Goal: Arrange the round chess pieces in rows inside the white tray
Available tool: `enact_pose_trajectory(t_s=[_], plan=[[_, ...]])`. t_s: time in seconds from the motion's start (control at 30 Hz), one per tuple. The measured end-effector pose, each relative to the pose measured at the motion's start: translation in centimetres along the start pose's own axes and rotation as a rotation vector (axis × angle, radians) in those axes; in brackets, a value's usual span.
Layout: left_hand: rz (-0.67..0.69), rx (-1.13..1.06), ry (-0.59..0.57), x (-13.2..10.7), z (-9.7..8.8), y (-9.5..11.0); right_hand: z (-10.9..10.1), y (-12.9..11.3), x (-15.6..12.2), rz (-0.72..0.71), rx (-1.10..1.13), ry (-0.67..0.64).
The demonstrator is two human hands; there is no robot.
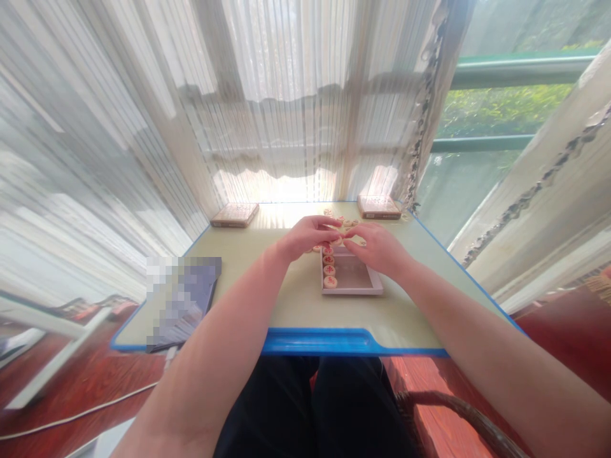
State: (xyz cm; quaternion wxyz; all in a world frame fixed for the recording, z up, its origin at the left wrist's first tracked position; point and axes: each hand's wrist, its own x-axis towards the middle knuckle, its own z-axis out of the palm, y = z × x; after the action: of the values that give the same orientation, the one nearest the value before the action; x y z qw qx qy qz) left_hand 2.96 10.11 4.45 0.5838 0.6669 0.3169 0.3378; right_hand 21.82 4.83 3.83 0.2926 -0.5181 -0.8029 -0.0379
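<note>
A shallow white box (351, 291) lies on the table in front of me. Down its left side runs a column of round Chinese chess pieces with red characters, the nearest of them a horse piece (330, 282). Above the box's far edge, my left hand (309, 235) and my right hand (375, 247) meet with fingertips closed around one pale Chinese chess piece (337, 241). The right thumb and forefinger pinch at its right side; the left fingers partly cover it. More loose pieces (347, 222) lie beyond my hands, some of them hidden.
Two flat boxes (235, 215) (379, 207) rest at the table's far corners. A dark, partly pixelated flat device (191, 299) lies at the left, with a white cable by it. A blue tray edge (317, 341) lines the table's near side. Sheer curtains (286, 127) hang behind.
</note>
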Motion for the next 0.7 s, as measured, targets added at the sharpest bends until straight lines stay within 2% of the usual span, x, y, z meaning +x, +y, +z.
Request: enact_pose_trajectory(t_s=[0.1,0.23,0.4,0.57,0.7], plan=[[-0.023,-0.012,-0.09,-0.13,0.27,0.06,-0.08,-0.19,-0.04,-0.007,0.027,-0.006],[0.024,-0.032,-0.119,-0.03,0.5,-0.02,-0.19,-0.28,-0.06,-0.002,0.054,0.024],[0.047,-0.01,-0.09,0.21,0.06,-0.53,-0.34,-0.17,-0.05,-0.022,0.093,0.052],[0.053,0.033,-0.037,0.18,-0.18,-0.68,-0.3,-0.3,-0.13,-0.064,0.117,0.013],[0.031,0.052,-0.039,0.07,-0.09,-0.49,-0.39,-0.64,-0.16,-0.039,0.13,-0.014]])
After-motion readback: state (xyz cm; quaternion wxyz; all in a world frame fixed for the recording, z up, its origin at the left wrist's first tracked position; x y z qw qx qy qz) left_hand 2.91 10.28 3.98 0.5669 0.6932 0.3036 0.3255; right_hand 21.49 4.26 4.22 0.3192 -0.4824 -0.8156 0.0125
